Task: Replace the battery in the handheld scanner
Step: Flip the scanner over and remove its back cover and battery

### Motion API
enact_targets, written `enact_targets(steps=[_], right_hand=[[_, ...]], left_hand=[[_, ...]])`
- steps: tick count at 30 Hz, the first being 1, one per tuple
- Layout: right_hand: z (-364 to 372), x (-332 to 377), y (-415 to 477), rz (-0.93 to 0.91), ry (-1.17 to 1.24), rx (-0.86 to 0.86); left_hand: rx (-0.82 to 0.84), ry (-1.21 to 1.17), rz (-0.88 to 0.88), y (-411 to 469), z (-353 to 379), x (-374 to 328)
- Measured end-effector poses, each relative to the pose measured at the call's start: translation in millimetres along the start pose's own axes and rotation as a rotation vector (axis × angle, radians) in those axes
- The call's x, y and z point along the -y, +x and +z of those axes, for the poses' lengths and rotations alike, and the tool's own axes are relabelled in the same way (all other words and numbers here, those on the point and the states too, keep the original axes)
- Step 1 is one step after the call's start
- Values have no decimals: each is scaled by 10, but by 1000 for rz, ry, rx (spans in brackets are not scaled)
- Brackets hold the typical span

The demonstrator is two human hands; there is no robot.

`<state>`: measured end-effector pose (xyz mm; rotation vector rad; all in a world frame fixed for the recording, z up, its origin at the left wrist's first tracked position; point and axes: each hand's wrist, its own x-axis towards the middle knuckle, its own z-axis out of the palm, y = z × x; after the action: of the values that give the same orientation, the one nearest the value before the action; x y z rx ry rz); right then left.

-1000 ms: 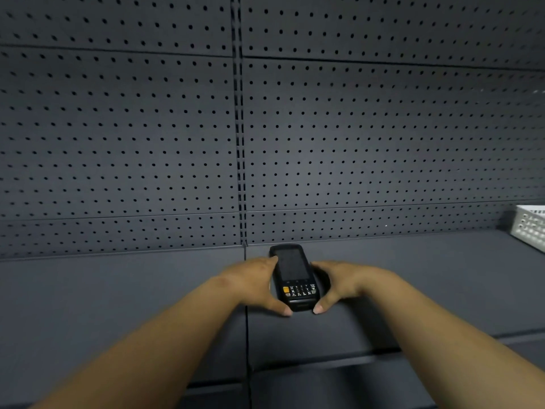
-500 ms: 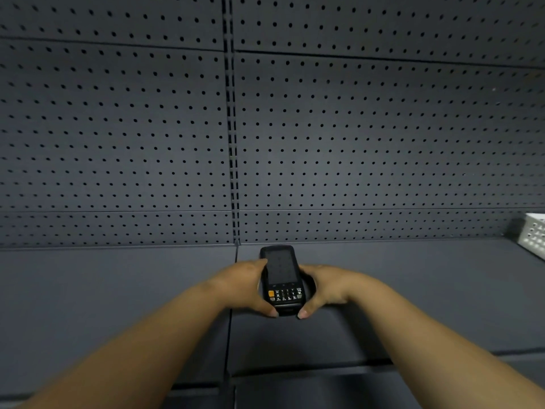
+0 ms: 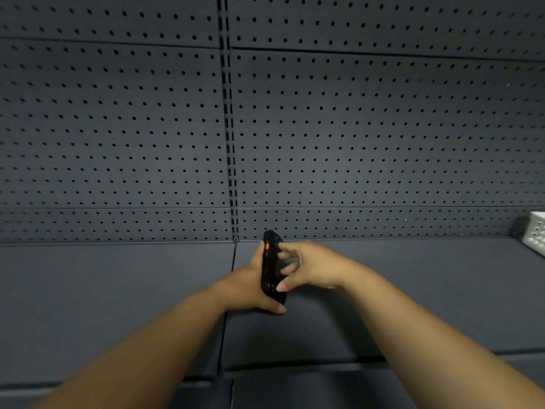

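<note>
Work looks barely begun: black plastic handheld scanner stands on edge above the dark grey metal shelf, left hand holding it, right hand on its back, battery unseen.

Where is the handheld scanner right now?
Head view, centre: the handheld scanner is turned on edge between the left hand and right hand, above the shelf.

a dark grey pegboard wall is filling most of the view, its panels meeting at a slotted vertical upright. a matching grey shelf is running along its foot. a white perforated basket is sitting at the shelf's far right edge. dim, even light is falling.
</note>
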<state>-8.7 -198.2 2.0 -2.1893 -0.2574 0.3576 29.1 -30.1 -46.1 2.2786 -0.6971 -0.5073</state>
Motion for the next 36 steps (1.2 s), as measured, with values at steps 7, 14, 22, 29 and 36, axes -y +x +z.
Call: enact_targets(steps=[7, 14, 22, 29, 36], right_hand=[[32, -79, 16, 108, -31, -38], [187, -299, 14, 176, 11, -90], [210, -374, 52, 209, 110, -122], [58, -397, 210, 182, -136, -205], [-47, -270, 440, 171, -549, -180]], left_hand=[[-58, -110, -48, -53, 116, 9], [-77, -163, -36, -130, 145, 81], [-79, -65, -49, -166, 155, 140], [-122, -2, 22, -147, 148, 128], [-95, 33, 7, -122, 63, 124]])
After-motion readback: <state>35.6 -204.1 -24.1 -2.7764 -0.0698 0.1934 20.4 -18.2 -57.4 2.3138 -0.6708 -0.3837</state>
